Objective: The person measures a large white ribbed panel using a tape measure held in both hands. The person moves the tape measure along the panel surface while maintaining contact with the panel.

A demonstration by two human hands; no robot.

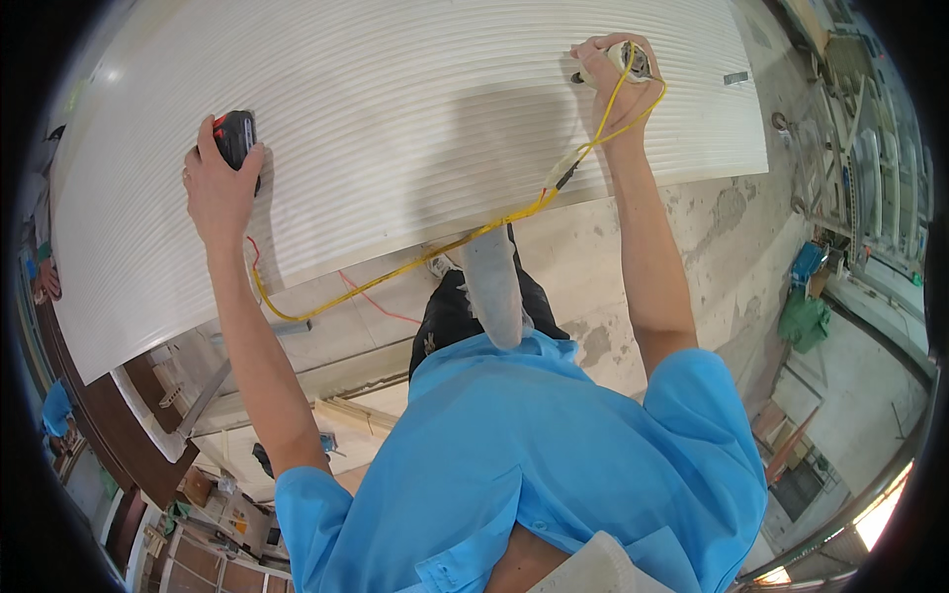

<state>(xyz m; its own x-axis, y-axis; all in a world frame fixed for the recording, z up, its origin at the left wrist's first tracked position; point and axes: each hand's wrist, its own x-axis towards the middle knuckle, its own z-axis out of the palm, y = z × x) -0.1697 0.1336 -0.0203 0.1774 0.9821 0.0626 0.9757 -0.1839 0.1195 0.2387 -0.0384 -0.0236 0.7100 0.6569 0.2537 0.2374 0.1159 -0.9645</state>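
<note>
Pale, round-bodied tool [641,65]: clasped in your right hand [615,97], axis apparently upright; your left hand [217,193], well apart, grips a black-and-red block [235,140]. Both sit over a white ribbed panel [346,109], tool toward its right end, with a slim yellow cable [514,215] running from tool toward your left forearm.

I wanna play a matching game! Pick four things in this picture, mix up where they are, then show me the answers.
Things:
1. Black-and-red boxy block
2. Long thin yellow cord
3. Wide white ridged panel
4. Pale tool with a round grey end

Places:
A. Spread out beneath both hands
B. Held in the right hand
C. Held in the left hand
D. Seen crossing the panel's near edge

Right pairs: 1-C, 2-D, 3-A, 4-B
</note>
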